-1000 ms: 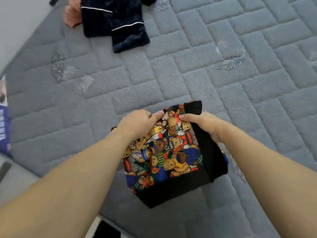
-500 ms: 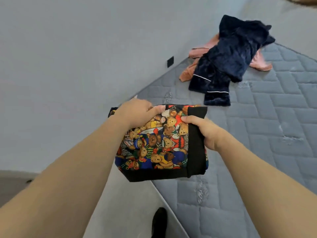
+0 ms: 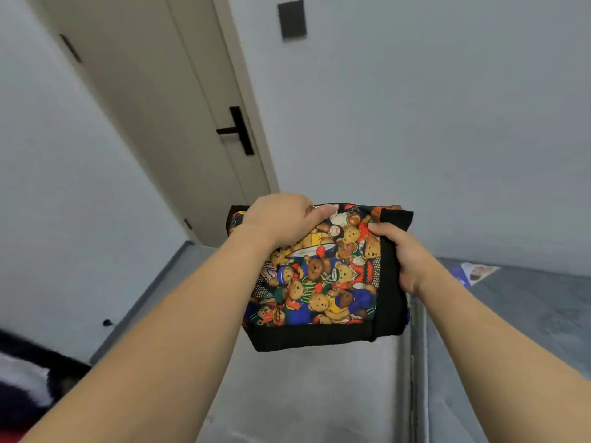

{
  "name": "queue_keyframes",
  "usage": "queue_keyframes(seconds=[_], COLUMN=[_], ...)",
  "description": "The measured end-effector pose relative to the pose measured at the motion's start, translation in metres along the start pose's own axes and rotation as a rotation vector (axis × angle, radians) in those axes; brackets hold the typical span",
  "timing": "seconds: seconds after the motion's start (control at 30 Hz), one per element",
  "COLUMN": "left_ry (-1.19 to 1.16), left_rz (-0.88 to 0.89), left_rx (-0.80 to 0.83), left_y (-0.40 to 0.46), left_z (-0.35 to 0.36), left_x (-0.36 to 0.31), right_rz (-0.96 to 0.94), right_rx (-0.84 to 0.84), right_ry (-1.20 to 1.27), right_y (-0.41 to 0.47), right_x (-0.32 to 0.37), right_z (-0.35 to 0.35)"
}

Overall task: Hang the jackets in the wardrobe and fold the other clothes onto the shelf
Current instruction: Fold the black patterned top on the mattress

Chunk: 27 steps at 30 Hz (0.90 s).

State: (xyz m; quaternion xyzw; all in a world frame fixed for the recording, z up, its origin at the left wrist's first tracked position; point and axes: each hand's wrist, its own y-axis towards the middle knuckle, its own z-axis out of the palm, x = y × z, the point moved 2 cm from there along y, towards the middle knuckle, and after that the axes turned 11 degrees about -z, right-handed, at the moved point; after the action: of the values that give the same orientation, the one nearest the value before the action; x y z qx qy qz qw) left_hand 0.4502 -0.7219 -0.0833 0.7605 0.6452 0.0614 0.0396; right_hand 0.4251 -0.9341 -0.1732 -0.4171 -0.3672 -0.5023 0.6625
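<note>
- The folded bear-print garment (image 3: 323,279) with black edging is held in the air in front of the person, above the floor beside the bed (image 3: 524,318).
- The left hand (image 3: 281,219) grips its upper left corner, fingers curled over the top edge.
- The right hand (image 3: 406,257) clamps the black right edge.
- A closed door (image 3: 166,100) with a black handle (image 3: 238,131) stands behind.

Door (image 3: 179,123); black handle (image 3: 238,131); wall plate (image 3: 291,19)

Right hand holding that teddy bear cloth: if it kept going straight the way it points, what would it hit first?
Probably the left hand, which grips the same folded cloth just beyond the right hand; depth is hard to judge.
</note>
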Motion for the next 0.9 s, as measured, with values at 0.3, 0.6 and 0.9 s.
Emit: queue_keyframes(seconds=[0.3, 0.6, 0.9], left_ry=[0.231, 0.47, 0.271], left_rz=[-0.439, -0.799, -1.311], left_rx=[-0.239, -0.287, -0.5], left_y=[-0.211, -0.452, -0.644], left_z=[-0.112, -0.161, -0.199], left_x=[0.192, 0.292, 0.39], right_rz=[0.058, 0.178, 0.167], right_rx=[0.489, 0.741, 0.848], right_ry=[-0.083, -0.101, -0.055], right_y=[-0.045, -0.172, -0.29], right_x=[-0.026, -0.111, -0.16], right_z=[0.264, 0.453, 0.615])
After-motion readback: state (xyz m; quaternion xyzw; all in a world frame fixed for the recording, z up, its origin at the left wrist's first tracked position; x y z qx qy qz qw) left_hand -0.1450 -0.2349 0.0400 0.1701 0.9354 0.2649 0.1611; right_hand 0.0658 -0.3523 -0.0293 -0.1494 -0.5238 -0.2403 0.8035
